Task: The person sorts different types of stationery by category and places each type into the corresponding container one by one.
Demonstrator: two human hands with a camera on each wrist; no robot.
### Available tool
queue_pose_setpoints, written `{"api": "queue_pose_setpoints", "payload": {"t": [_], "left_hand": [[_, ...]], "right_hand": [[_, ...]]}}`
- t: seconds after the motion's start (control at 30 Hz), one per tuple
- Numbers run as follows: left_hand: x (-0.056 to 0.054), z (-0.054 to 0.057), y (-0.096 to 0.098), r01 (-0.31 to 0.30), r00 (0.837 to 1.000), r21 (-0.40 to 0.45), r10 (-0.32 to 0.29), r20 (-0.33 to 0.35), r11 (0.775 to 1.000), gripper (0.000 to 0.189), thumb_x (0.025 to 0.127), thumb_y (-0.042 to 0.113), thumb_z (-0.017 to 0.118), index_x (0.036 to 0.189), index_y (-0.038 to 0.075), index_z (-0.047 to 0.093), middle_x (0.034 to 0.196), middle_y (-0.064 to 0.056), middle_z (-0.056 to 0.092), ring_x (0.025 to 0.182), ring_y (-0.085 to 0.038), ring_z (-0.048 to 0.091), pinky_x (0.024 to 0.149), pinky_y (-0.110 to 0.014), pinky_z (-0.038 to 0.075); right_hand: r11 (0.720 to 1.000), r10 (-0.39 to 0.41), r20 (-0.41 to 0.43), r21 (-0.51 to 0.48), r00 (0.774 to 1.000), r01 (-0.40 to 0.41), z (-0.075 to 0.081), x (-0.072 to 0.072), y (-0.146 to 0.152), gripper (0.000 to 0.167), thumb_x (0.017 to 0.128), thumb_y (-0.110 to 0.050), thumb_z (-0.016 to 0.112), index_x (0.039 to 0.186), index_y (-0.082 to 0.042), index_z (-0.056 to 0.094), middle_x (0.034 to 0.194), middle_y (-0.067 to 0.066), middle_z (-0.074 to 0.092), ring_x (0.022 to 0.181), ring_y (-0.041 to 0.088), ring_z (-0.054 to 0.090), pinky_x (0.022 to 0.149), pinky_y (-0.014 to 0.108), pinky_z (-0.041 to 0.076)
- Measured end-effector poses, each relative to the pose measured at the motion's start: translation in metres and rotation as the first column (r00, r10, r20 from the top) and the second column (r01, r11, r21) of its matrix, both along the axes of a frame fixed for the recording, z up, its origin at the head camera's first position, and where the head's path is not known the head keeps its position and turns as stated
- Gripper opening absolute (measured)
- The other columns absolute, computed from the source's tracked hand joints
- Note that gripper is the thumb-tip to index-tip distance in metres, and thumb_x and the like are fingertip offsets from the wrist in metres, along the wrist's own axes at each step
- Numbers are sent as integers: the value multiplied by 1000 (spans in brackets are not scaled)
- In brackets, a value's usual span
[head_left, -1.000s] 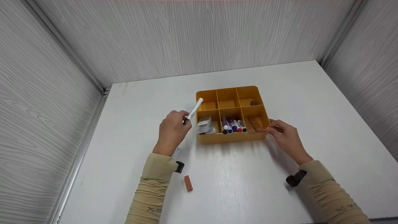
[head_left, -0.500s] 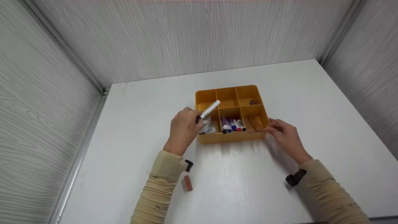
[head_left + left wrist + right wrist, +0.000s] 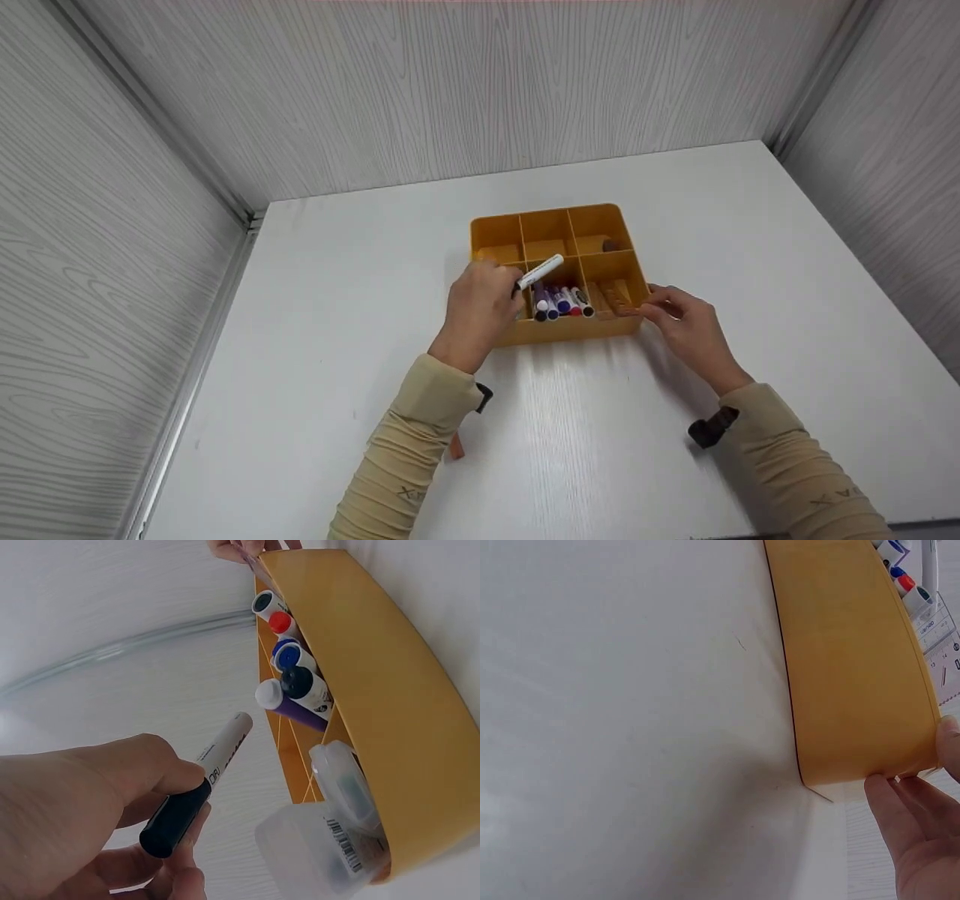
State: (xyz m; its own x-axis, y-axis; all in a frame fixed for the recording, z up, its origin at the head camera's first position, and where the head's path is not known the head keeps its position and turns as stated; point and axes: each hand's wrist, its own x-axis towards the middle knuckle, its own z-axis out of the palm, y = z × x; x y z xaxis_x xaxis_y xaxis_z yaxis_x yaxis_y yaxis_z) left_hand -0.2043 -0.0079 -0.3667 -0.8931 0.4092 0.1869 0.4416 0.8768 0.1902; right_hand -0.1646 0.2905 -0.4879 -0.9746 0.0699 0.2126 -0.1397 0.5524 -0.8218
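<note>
My left hand [image 3: 480, 309] pinches a white marker [image 3: 541, 272] by its black-capped end. The marker slants over the front middle compartment of a yellow divided organizer box [image 3: 570, 331]. Several markers [image 3: 292, 656] with black, blue and red ends, plus a purple one with a white end, lie in that compartment. Thumb and fingers of my right hand [image 3: 691, 334] grip the box's front right corner. Beside that hand, a clear ruler with printed markings [image 3: 939, 641] lies in the front right compartment. Translucent plastic cases [image 3: 311, 849] fill the front left one, hidden behind my left hand in the head view.
A small dark brown piece [image 3: 610, 245] sits in the box's back right compartment. On the white table [image 3: 570, 450], a reddish-brown block [image 3: 457, 448] is partly covered by my left sleeve. Grey wood-grain panels [image 3: 480, 90] enclose the back and sides.
My left hand has carried the marker rightward, from the box's left edge to over the front middle compartment. The left sleeve now partly covers the reddish-brown block. My right hand stays at the corner.
</note>
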Motion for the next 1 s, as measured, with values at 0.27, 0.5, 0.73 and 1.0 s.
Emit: {"api": "queue_pose_setpoints", "payload": {"t": [0.27, 0.5, 0.73, 1.0], "left_hand": [[2, -4, 19, 3, 1000, -62, -1, 28, 998, 14, 93, 14, 67, 100, 7, 76, 86, -9, 69, 78, -20, 62, 71, -28, 57], [3, -7, 33, -18, 1000, -94, 20, 20, 995, 11, 93, 12, 68, 98, 5, 76, 89, -10, 71, 80, -22, 64, 74, -30, 59], [5, -12, 44, -17, 1000, -114, 19, 13, 993, 10, 94, 11, 68, 99, 6, 75, 91, -10, 72, 82, -22, 65, 74, -31, 58], [7, -17, 60, -31, 999, -114, 34, 22, 993, 16, 94, 15, 68, 107, 10, 76, 95, -9, 72, 85, -23, 67, 74, -34, 59]], "right_hand": [[1000, -5, 6, 20, 1000, 5, -1, -1, 1, 28, 92, -33, 67, 103, -7, 66, 133, 18, 63, 122, 34, 62, 93, 26, 51], [1000, 0, -7, 11, 1000, 0, 0, -1, 0, 27, 92, -32, 69, 101, -7, 67, 133, 18, 63, 119, 33, 63, 86, 3, 45], [1000, -1, -5, 12, 1000, 1, -1, -2, 1, 28, 92, -34, 68, 100, -8, 67, 132, 18, 64, 122, 33, 62, 91, 11, 49], [1000, -2, -12, 6, 1000, 2, -3, -2, 2, 24, 93, -32, 67, 100, -8, 66, 131, 16, 65, 121, 32, 62, 89, 8, 47]]}}
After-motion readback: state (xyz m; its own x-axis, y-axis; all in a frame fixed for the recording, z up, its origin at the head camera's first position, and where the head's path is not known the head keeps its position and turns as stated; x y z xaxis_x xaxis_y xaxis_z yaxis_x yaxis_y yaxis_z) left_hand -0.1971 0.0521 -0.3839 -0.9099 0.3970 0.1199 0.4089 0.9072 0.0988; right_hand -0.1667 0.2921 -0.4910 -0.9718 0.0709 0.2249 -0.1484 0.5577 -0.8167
